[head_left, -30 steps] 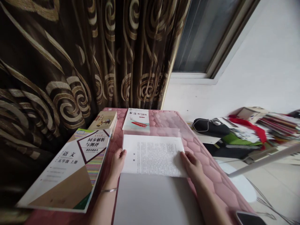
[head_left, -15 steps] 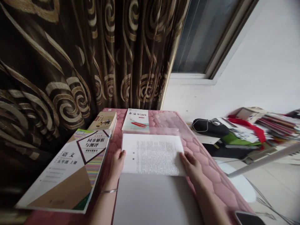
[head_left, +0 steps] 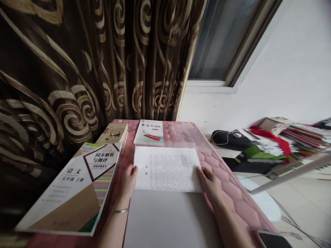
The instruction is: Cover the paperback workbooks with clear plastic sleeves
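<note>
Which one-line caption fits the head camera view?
Left hand and right hand at the edges of a printed page on a pink quilted mat, beside a Chinese workbook.

Surface (head_left: 232,196): pink, hexagon pattern. Curtain (head_left: 77,69) behind surface: dark brown, gold spiral pattern. Paper sheet (head_left: 168,168) on surface: white, black print.

Two hands show, one left hand (head_left: 128,184) and one right hand (head_left: 210,184), with one bracelet (head_left: 120,210) between them on the left wrist. There are three books: one Chinese workbook (head_left: 69,193), one calligraphy workbook (head_left: 148,132), one picture-covered book (head_left: 112,133). There is also one printed sheet (head_left: 165,168), one smartphone (head_left: 271,240), one curtain (head_left: 77,69) and one window (head_left: 222,41).
</note>
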Available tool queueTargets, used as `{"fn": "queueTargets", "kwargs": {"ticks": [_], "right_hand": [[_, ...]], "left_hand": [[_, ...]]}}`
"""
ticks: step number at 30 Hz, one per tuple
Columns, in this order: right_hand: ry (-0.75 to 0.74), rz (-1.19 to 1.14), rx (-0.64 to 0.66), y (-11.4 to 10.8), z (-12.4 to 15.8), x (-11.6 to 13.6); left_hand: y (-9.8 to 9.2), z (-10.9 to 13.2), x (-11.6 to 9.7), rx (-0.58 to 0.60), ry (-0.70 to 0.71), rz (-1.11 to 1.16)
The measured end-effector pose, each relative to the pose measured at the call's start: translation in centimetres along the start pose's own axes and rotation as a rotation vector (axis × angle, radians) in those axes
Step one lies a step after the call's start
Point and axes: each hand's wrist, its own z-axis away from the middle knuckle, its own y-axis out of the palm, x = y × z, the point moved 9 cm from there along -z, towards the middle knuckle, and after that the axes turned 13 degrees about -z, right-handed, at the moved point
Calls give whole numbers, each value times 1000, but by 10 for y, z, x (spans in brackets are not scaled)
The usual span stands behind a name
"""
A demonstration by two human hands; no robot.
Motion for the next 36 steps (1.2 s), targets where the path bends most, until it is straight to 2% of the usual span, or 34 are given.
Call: {"fn": "queueTargets", "kwargs": {"ticks": [6,12,17,24,27,32,34,36], "right_hand": [[-2,13,98,3,-4,-9],[-59,59,37,4,-3,-3],[-71,13,68,4,0,2],[-111,-50,23,5,1,-3],[-75,-156,68,7,3,-7],[8,-260,267,10,2,-7],[-2,-210,278,8,0,-6],[-22,-121,233,5,-2,-6]], "left_hand": [[-2,2,-4,-27,-14,-26],[1,3,-5,15,8,41],[-1,4,-3,-19,-27,10],[-4,7,-9,-9,-6,117],[-1,7,-8,25,-2,146],[-1,8,-5,-3,-33,95],[-2,8,-4,-9,-44,95],[-1,8,-4,16,-47,131]]}}
